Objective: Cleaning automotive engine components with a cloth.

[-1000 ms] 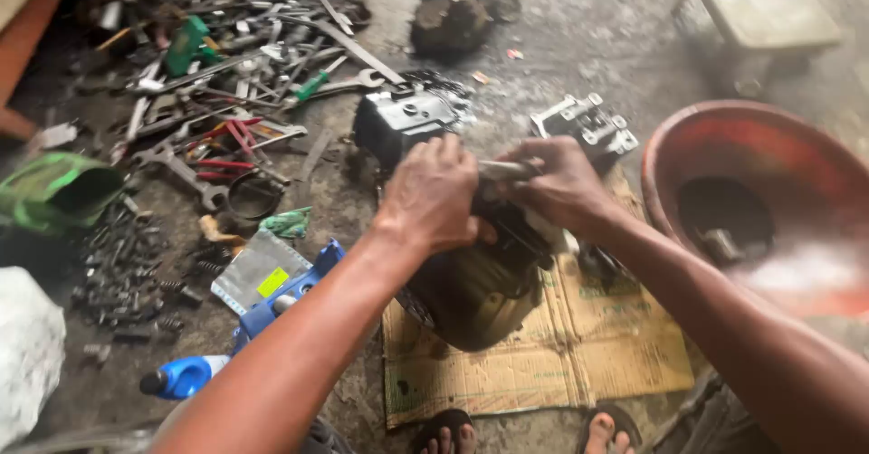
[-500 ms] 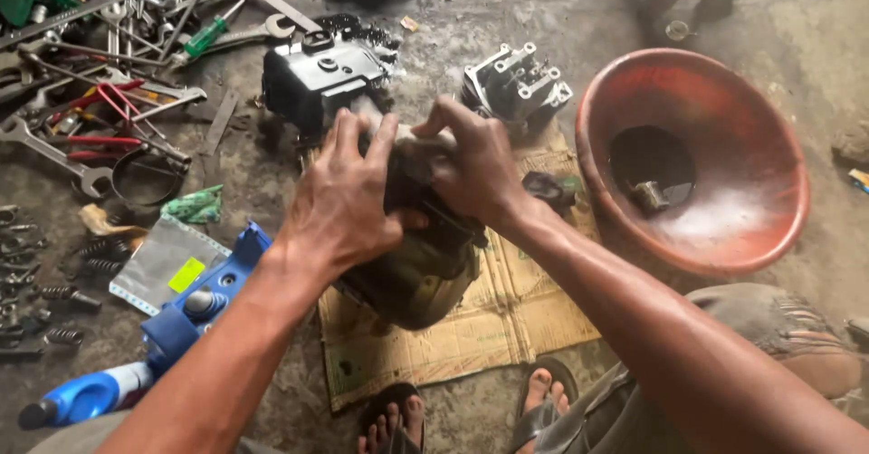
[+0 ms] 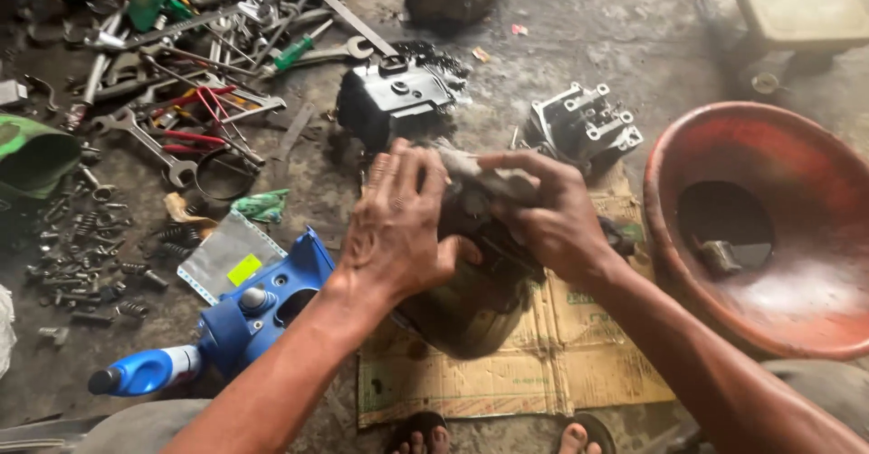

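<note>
Gripping dark motor housing (image 3: pixel 471 305) on cardboard (image 3: pixel 579 363) with 2 hands: left hand (image 3: pixel 398 228) fingers spread wide over it, right hand (image 3: pixel 543 214) fingers curling around grey rag (image 3: pixel 484 181).

Red basin (image 3: pixel 797 191), blue tool (image 3: pixel 244 314), scattered wrenches (image 3: pixel 181 83).
</note>
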